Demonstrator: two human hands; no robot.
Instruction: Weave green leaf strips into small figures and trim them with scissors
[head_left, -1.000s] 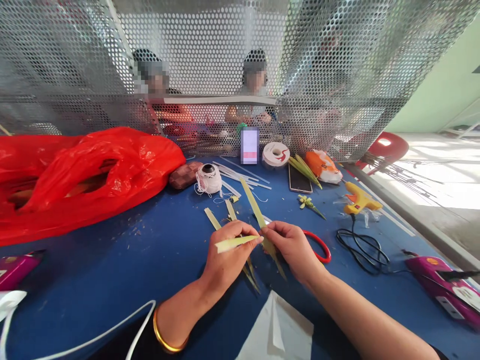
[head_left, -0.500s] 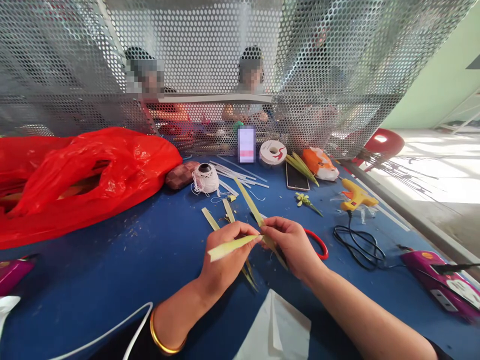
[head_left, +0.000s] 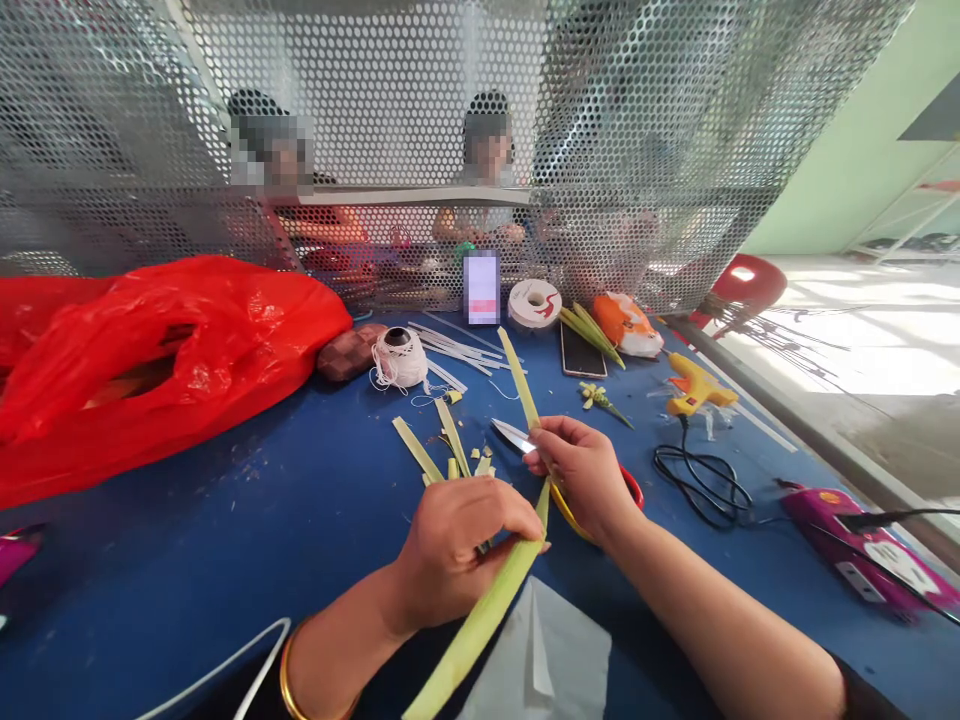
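Green leaf [head_left: 481,622] is pinched in the fingers of the left hand [head_left: 459,540] and right hand [head_left: 589,475], over a blue table [head_left: 322,485]. 2 people [head_left: 480,222], apparently seated, are screened by perforated mesh [head_left: 420,90].

Left hand [head_left: 472,535] and right hand [head_left: 583,475] grip green leaf [head_left: 480,625]; from them, yellow glue gun [head_left: 701,388] at 2 o'clock, red bag [head_left: 262,320] at 10.

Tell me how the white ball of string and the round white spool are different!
The white ball of string has messy, loose loops; the round white spool looks neat. The string shows a black top, the spool a red mark. Both are on the blue table.
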